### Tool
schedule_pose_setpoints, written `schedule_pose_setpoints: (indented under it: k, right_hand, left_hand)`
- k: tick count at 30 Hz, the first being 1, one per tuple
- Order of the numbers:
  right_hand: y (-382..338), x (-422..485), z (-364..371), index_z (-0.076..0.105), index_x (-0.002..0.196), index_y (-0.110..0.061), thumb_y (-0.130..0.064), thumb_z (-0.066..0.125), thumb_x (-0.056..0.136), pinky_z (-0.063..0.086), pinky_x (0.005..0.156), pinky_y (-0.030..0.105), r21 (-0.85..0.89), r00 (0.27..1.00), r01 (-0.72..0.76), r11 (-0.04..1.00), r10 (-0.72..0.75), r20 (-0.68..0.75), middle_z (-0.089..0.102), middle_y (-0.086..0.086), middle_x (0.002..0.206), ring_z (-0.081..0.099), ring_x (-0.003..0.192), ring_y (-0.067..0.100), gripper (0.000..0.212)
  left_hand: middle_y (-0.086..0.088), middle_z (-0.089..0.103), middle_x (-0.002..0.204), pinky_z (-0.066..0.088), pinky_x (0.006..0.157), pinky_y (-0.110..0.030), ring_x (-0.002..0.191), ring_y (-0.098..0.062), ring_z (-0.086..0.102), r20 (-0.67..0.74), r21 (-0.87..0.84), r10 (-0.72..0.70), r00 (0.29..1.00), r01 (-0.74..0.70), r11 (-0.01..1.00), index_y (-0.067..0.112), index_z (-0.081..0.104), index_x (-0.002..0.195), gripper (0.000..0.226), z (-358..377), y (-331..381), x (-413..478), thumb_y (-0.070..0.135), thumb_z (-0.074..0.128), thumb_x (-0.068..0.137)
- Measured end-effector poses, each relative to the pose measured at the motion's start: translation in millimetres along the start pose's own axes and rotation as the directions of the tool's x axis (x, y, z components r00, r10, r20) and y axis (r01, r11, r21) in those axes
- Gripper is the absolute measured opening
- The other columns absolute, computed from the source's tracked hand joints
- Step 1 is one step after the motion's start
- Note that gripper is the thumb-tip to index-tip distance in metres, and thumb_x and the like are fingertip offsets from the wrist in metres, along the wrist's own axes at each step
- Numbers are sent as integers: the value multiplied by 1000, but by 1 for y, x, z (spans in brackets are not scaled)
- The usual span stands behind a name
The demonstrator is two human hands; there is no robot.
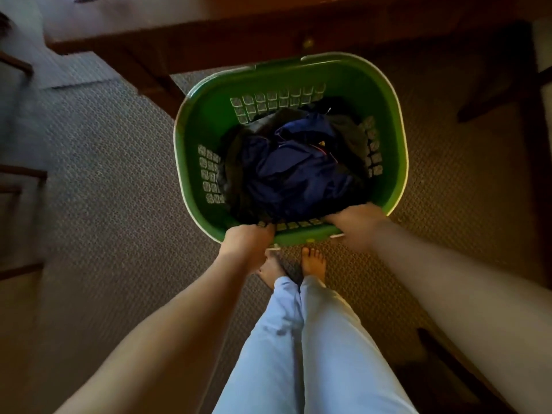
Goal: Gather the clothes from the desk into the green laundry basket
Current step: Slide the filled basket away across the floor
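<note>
Scene: I stand barefoot on patterned carpet, both my hands on the near rim of the green laundry basket (209, 121), which sits or hangs just short of the dark wooden desk (209, 28) at the far side.

Clothes: a navy garment (292, 168) lies bunched in the middle of the basket, with darker clothes (236, 162) under and around it; all of it is below the rim.

Desk: only its near edge and a strip of its top show, and no clothes are visible on that strip; most of the top is out of frame, so I cannot tell whether anything is left there.

Left hand (246, 243): curled tight over the near-left part of the rim, fingers (265, 230) hooked inside the wall, gripping the basket.

Right hand (355, 224): wrapped over the near-right part of the rim, fingers folded down inside, likewise gripping; the fingertips are hidden, so I cannot tell how deep they reach.

Step in hand, as I judge it: moving or steadying the loaded basket, the gathering looking largely done.

Doing it well: keep both grips matched and the rim level so the pile stays centred, keep the far rim clear of the desk edge, and mind my feet (312, 261), which stand just beside the near wall.
</note>
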State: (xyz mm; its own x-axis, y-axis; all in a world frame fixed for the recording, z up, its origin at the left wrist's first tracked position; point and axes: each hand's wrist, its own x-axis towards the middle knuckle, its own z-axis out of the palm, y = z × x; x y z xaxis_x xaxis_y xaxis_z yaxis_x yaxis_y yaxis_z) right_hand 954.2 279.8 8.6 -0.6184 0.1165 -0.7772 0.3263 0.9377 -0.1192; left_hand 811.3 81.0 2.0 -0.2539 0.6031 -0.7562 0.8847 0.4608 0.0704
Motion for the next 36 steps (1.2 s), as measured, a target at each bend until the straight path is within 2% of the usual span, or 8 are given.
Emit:
schedule_pose_setpoints:
  k: [3,7,12,16,23,27,31,36]
  right_hand:
    - [-12,-2,-5,57,135,-38,-27,63,93,51,88,38,-22,996,-50,998,49,-71,68,3,121,66,113,29,43]
    - [-10,-14,-17,60,130,-37,-24,62,93,51,81,37,-7,985,-45,999,44,-166,70,2,112,68,106,29,40]
    - [-8,-36,-30,61,118,-34,-23,61,90,51,79,39,-37,979,-25,999,17,-203,71,0,103,69,98,29,30]
    - [-13,-53,-34,55,116,-28,-23,59,92,48,74,38,-136,971,67,988,-96,-218,69,-1,105,69,96,27,25]
    - [-47,-71,-39,56,118,-27,-21,62,90,44,70,33,-192,923,233,953,-278,-264,70,-4,103,69,94,23,30]
    - [-74,-77,-35,59,107,-26,-21,68,84,53,66,35,-212,878,341,916,-391,-276,71,-4,91,71,83,23,25]
    - [-105,-64,-59,58,92,-27,-21,75,75,46,52,32,-319,814,395,861,-489,-314,68,-4,74,68,65,21,25]
    - [-170,-52,-103,55,97,-26,-24,65,83,46,60,34,-436,787,433,789,-567,-245,69,-4,84,70,78,25,18]
  left_hand:
    - [-7,70,120,52,78,-37,111,-33,69,-14,57,-15,1000,16,998,23,51,141,50,-12,-4,-2,18,60,92]
    - [-5,71,116,51,76,-36,108,-31,70,-65,45,-35,997,38,998,29,59,129,42,-34,-12,-13,19,61,89]
    - [-3,71,114,44,69,-35,106,-31,70,-118,48,-23,993,29,998,30,55,133,41,-48,-7,-40,21,58,93]
    - [-3,72,108,43,67,-35,100,-31,72,-154,68,-21,988,32,997,25,53,128,36,-39,-5,-72,29,60,93]
    - [2,70,103,44,66,-34,95,-27,71,-125,-57,-140,982,134,989,28,54,121,29,-26,-12,-135,24,61,93]
    - [0,71,107,42,66,-33,98,-28,71,-103,-97,-204,974,194,976,28,53,123,30,-4,-19,-172,23,59,94]
    - [0,72,107,40,65,-33,99,-28,71,-140,-156,-289,947,267,951,27,54,121,29,5,-43,-204,21,60,93]
    - [2,71,102,40,64,-32,95,-26,70,-195,-244,-376,906,327,913,27,54,113,21,17,-92,-248,41,60,98]
